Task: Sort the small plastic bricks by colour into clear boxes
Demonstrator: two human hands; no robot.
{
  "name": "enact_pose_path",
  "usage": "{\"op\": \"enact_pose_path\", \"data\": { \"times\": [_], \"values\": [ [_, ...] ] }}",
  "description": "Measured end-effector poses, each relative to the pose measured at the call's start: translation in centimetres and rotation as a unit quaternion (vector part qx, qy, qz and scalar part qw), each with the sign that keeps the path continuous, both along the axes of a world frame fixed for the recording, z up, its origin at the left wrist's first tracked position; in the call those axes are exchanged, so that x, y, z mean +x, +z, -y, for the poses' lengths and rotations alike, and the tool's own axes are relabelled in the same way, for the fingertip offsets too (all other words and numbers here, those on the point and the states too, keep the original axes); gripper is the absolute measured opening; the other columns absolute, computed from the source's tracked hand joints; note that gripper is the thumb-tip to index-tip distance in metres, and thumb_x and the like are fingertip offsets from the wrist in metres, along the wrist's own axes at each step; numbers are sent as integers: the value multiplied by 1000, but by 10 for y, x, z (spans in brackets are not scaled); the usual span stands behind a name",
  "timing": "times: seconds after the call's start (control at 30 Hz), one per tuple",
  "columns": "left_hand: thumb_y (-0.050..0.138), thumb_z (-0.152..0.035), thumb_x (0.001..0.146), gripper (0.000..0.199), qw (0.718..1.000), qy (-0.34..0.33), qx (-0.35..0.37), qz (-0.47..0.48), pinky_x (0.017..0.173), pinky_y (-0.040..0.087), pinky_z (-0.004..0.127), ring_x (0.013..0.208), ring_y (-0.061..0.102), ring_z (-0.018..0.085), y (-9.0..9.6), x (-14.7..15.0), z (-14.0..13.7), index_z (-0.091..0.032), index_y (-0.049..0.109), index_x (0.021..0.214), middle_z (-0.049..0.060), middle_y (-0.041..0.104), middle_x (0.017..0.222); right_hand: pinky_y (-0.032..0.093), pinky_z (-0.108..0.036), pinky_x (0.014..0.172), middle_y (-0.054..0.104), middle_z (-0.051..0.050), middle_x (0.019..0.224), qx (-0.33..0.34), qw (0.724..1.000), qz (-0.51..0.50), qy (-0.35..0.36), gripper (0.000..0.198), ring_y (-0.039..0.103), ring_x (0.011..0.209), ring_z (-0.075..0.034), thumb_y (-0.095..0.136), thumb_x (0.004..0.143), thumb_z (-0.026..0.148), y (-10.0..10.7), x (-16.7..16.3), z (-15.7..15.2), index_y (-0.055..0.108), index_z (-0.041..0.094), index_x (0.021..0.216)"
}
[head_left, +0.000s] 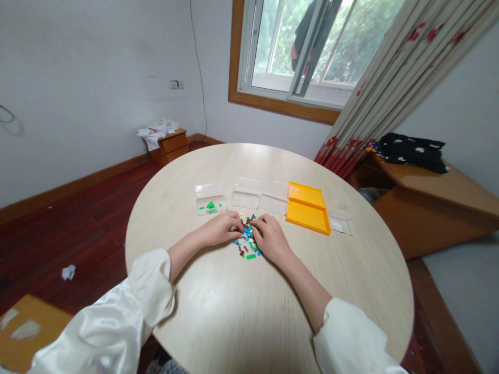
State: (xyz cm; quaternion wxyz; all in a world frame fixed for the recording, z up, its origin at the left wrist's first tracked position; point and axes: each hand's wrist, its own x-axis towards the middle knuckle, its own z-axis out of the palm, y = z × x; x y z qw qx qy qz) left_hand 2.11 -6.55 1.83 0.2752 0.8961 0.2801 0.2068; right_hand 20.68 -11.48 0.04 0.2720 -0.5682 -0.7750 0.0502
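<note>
A loose pile of small toy building bricks (pixel 248 233) in blue, brown, green, yellow and white lies on the round table, between my two hands. My left hand (pixel 222 228) rests at the pile's left edge, its fingers curved and the thumb apart from them, with small bricks showing in the gap. From the right side my right hand (pixel 272 239) reaches into the pile, fingers bent and thumb apart from the index finger. Whether a tiny piece sits under either hand's fingertips is hidden. One green brick (pixel 251 256) lies at the pile's near edge.
Behind the hands stand an open clear box (pixel 200 210) with green bricks, two more open clear boxes (pixel 245 200) (pixel 273 203), an open orange case (pixel 307 217) and a clear case (pixel 341 225). The round wooden table (pixel 218 317) has a curved edge.
</note>
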Motion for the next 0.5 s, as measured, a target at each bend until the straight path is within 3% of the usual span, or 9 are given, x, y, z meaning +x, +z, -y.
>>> {"op": "enact_pose_path", "data": {
  "times": [0.37, 0.5],
  "values": [
    [55, -19, 80, 12, 1000, -3, 18, -16, 74, 42, 26, 78, 54, 15, 2, 2, 3, -16, 67, 77, 4, 58, 81, 44, -34, 78, 59, -8, 88, 15, 1000, 3, 10, 21, 53, 88, -21, 51, 82, 12, -1, -1, 0, 68, 19, 93],
    [53, -18, 78, 12, 997, 58, 38, 17, 75, 43, 27, 80, 55, 16, 4, -3, -1, -16, 65, 75, 4, 59, 81, 43, -34, 77, 60, -8, 87, 12, 1000, 9, 14, 19, 52, 86, -20, 51, 83, 13, -2, 1, 0, 68, 19, 89]
  ]
}}
